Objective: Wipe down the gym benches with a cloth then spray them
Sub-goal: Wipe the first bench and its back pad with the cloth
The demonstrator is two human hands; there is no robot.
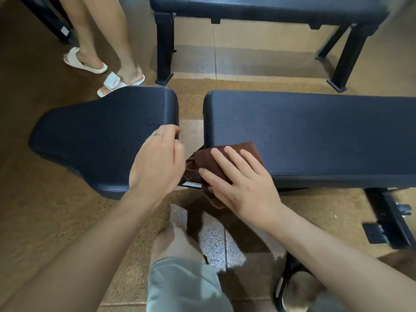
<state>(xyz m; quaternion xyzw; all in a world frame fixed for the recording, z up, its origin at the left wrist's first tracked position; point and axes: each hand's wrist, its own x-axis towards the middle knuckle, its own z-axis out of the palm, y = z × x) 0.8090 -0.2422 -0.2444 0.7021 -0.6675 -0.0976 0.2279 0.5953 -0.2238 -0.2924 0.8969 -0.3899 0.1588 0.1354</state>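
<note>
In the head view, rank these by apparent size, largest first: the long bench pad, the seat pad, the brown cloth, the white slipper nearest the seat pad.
1. long bench pad
2. seat pad
3. brown cloth, partly hidden under the right hand
4. white slipper; it lies farther from the camera, so its rank below the cloth is unsure.

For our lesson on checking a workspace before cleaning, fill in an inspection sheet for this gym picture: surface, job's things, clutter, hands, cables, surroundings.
Surface: long black padded bench pad, with a separate black tapered seat pad to its left across a gap.
Job's things: brown folded cloth on the long pad's near left corner, hanging over the edge; no spray bottle seen.
Clutter: nothing seen.
Hands: right hand lies flat on the cloth, fingers straight; left hand, wearing a ring, rests curled at the seat pad's edge beside the cloth.
Cables: nothing seen.
Surroundings: second black bench behind; another person's feet in white slippers; brown speckled floor.
</note>
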